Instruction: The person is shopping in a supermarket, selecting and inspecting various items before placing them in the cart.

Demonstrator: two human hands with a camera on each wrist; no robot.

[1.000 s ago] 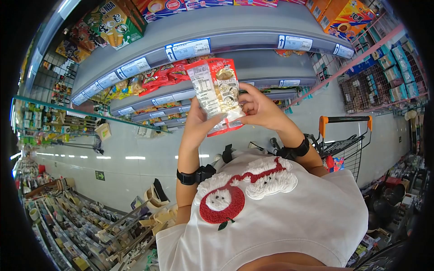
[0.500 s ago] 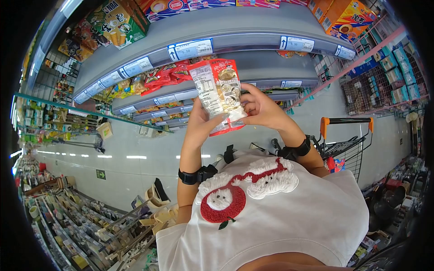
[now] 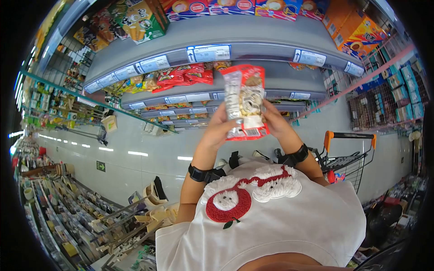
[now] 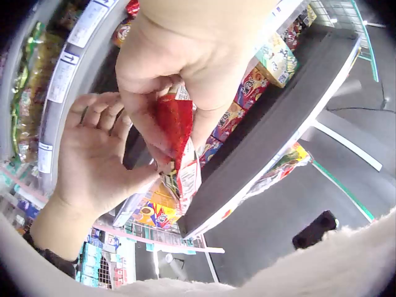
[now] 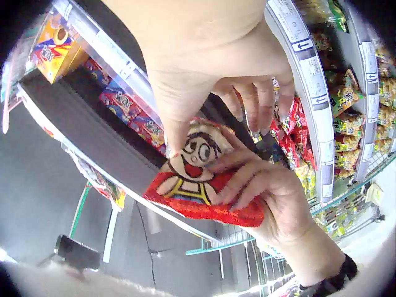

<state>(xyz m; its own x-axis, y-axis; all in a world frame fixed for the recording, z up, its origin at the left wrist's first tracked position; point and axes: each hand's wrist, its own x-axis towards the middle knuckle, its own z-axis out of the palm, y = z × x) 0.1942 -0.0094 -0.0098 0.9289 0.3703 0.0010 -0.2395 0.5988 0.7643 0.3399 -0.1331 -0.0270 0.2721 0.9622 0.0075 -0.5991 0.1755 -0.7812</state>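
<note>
A red snack bag is held upright in front of the chest, its printed back panel towards the head camera. My left hand grips its lower left side, thumb over the back panel. In the right wrist view the left fingers lie across the front, which shows a cartoon face. My right hand holds the bag's right edge. The left wrist view shows the right thumb at the bag's edge and the other right fingers spread apart from it.
Grey shelves with price labels curve behind the bag. Red snack packets lie on a lower shelf, and colourful boxes line the top one. A black cart with an orange-ended handle stands at the right.
The head view has shifted, so shelf and bag sit farther right and lower. The right hand has moved from beside the bag's lower corner, fingers loosely curled, to its right edge.
</note>
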